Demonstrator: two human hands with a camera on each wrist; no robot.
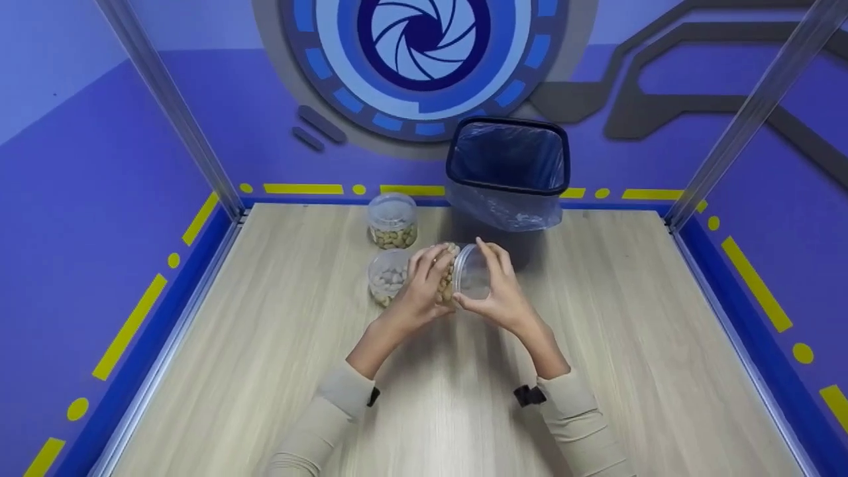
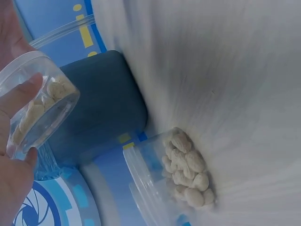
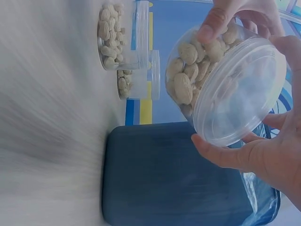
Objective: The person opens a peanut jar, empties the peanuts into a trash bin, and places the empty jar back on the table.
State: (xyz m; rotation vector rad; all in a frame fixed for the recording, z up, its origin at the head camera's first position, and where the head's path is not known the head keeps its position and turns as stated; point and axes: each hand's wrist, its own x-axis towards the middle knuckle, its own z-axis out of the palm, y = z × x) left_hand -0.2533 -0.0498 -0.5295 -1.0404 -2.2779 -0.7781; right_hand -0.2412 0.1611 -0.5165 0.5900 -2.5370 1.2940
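My left hand [image 1: 416,288] grips a clear plastic jar [image 3: 182,70] of light-brown nuts that look like peanuts in their shells. The jar is tipped on its side above the table, its top facing right. On that top sits a clear lid [image 3: 242,92], whose rim my right hand [image 1: 507,295] holds between thumb and spread fingers. Whether the lid is fastened or loose cannot be told. Close by my left hand stands a second jar of nuts [image 1: 386,273], partly hidden by it in the head view. Behind that is a third jar [image 1: 392,222], also part-filled.
A dark bin [image 3: 174,174] with a clear plastic liner [image 1: 510,211] stands at the back of the table [image 1: 291,318], just beyond my hands. Blue panels [image 1: 99,218] and metal posts [image 1: 175,106] enclose the table's back and sides.
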